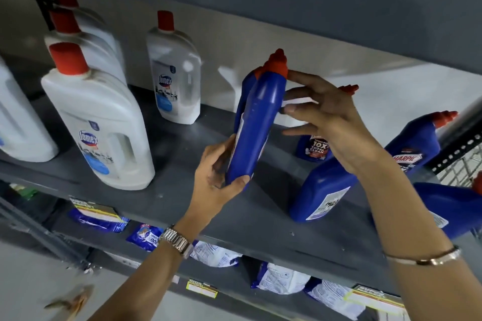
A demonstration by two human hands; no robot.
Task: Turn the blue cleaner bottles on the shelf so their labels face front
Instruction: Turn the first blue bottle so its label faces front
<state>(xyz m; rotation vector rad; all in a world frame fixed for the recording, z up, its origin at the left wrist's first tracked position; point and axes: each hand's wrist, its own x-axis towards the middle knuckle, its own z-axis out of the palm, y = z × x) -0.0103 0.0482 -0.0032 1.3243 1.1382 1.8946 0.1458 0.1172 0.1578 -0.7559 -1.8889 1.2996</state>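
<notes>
A blue cleaner bottle (pixel 257 117) with a red cap stands on the grey shelf (pixel 182 206), its narrow side toward me and only a sliver of label showing at its left edge. My left hand (pixel 219 180) grips its base. My right hand (pixel 326 114) touches its neck with spread fingers. Another blue bottle stands close behind it. A further blue bottle (pixel 320 193) under my right wrist shows its white back label. One at the back (pixel 313 148) shows "10X" print. A bottle at the right (pixel 414 148) shows its red logo.
White bottles with red caps (pixel 101 125) (pixel 174 73) stand on the left half of the shelf. A blue bottle (pixel 448 206) sits at the far right edge. Blue and white packets (pixel 216 255) lie on the shelf below. An upper shelf (pixel 313 7) hangs overhead.
</notes>
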